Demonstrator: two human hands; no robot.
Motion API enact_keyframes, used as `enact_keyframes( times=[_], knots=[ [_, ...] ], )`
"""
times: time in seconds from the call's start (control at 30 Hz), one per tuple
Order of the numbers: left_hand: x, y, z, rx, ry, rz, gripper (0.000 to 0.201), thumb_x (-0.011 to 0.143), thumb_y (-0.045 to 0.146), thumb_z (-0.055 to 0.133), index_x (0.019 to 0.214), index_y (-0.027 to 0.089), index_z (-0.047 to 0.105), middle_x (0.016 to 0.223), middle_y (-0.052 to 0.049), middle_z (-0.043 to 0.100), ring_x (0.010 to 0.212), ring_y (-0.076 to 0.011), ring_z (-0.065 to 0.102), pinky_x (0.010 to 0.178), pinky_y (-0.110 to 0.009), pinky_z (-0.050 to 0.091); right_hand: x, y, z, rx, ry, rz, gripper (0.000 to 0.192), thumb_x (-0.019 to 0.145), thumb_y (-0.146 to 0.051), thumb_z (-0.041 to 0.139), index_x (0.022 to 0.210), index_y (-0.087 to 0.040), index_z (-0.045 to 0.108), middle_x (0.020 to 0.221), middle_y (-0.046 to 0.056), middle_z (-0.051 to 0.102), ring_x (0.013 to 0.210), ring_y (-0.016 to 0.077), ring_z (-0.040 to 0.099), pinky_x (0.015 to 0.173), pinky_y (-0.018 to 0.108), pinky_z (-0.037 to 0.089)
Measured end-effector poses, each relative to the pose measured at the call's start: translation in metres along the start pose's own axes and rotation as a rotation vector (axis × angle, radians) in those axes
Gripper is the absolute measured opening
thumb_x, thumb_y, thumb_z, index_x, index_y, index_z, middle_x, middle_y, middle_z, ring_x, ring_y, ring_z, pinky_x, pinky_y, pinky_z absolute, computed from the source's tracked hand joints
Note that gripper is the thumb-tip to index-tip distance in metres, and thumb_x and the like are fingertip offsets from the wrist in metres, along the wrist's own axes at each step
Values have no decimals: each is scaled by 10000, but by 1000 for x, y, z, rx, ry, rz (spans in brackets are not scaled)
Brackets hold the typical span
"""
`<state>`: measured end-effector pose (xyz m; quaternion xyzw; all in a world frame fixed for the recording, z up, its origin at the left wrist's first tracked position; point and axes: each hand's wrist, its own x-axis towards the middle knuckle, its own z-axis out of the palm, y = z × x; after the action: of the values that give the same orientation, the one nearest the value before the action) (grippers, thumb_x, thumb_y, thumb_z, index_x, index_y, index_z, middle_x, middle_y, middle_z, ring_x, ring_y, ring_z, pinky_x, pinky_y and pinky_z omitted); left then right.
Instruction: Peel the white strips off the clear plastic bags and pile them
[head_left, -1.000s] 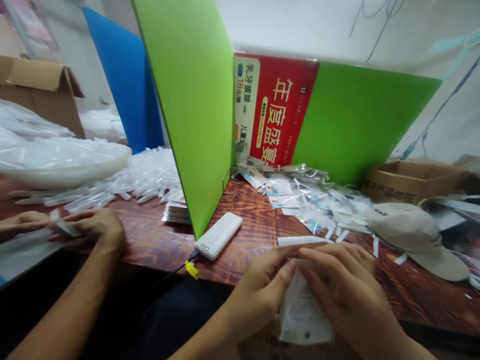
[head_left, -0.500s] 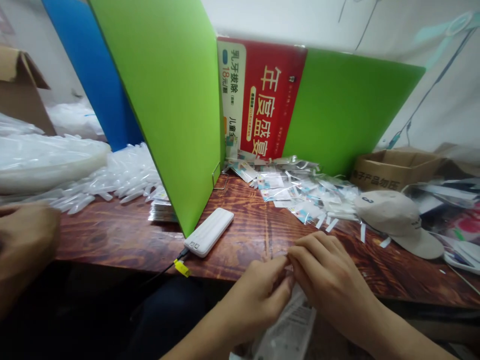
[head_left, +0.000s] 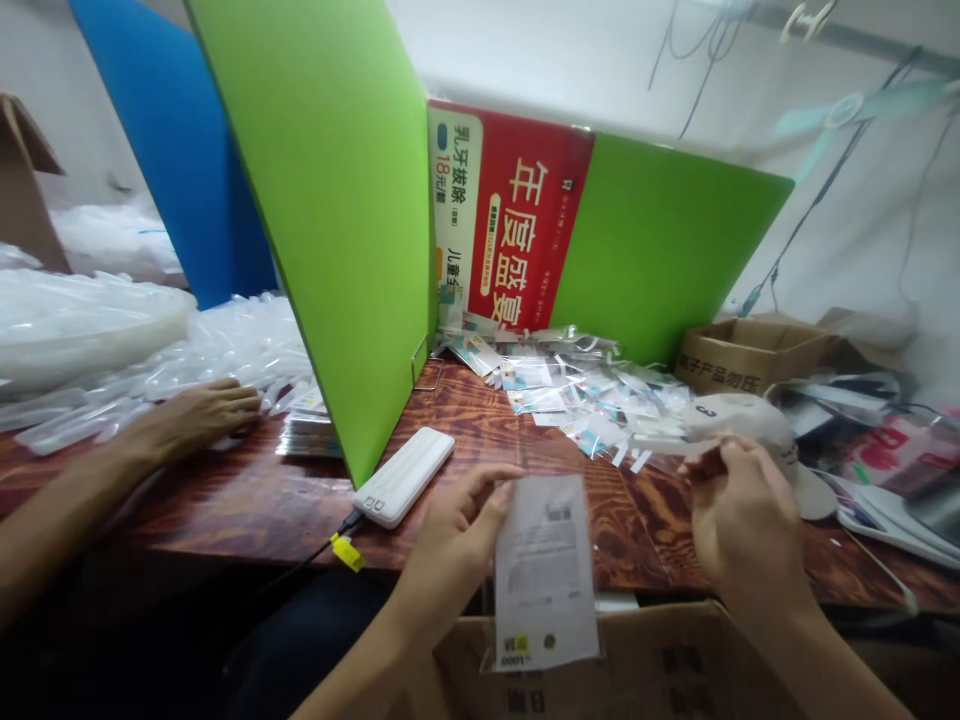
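Observation:
My left hand (head_left: 469, 525) pinches the upper left edge of a clear plastic packet (head_left: 547, 570) with a white printed card inside. The packet hangs upright over an open cardboard box (head_left: 660, 660) at the table's front edge. To the right, my right hand (head_left: 742, 510) is closed, fingertips together, on what looks like a thin white strip (head_left: 660, 446), blurred by motion. Behind it sits a beige cap (head_left: 739, 415). A heap of similar packets and loose white strips (head_left: 592, 395) lies on the wooden table (head_left: 480, 430) beyond my hands.
A green panel (head_left: 330, 220) divides the table, a white power bank (head_left: 405, 475) with a cable at its foot. Left of it, another person's hand (head_left: 202, 415) rests by a pile of clear plastic pieces (head_left: 232, 340). A carton (head_left: 757, 350) stands back right.
My hands, together before, are now apart; the right has moved right. The packet has come up into full view, and the cardboard box now shows. The other person's hand has reached forward.

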<state>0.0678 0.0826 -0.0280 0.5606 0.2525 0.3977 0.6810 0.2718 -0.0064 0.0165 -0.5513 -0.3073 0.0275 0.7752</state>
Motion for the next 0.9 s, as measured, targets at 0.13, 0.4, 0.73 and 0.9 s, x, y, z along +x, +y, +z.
enact_keyframes(
  times=[0.13, 0.4, 0.73, 0.9],
  knots=[
    [7, 1, -8, -77, 127, 41, 267, 801, 399, 694, 947, 176, 680, 780, -18, 672, 745, -172, 636, 612, -222, 491, -19, -18, 1, -126, -447, -10, 157, 918, -300, 515, 795, -204, 535, 725, -11, 516, 638, 134, 504, 593, 238, 440],
    [9, 4, -15, -151, 188, 3, 471, 744, 430, 767, 1095, 163, 599, 780, -27, 712, 681, -162, 660, 607, -243, 535, -67, -21, -3, -478, -1740, -81, 258, 773, -55, 560, 566, -204, 523, 483, -85, 388, 390, 68, 341, 384, 161, 269],
    [6, 4, -17, -160, 160, -26, 351, 715, 408, 790, 946, 183, 651, 707, 19, 676, 549, -104, 594, 506, -193, 504, -52, 0, 11, -473, -1185, 235, 322, 850, -333, 582, 587, -180, 475, 567, -48, 430, 544, 94, 385, 495, 204, 297],
    [1, 6, -18, -151, 103, -77, 357, 738, 395, 775, 1004, 184, 666, 698, 13, 663, 571, -118, 599, 489, -188, 487, -39, 8, 16, -332, -858, 316, 380, 839, -551, 616, 762, -179, 583, 681, -12, 541, 617, 126, 486, 564, 244, 399]
  ],
)
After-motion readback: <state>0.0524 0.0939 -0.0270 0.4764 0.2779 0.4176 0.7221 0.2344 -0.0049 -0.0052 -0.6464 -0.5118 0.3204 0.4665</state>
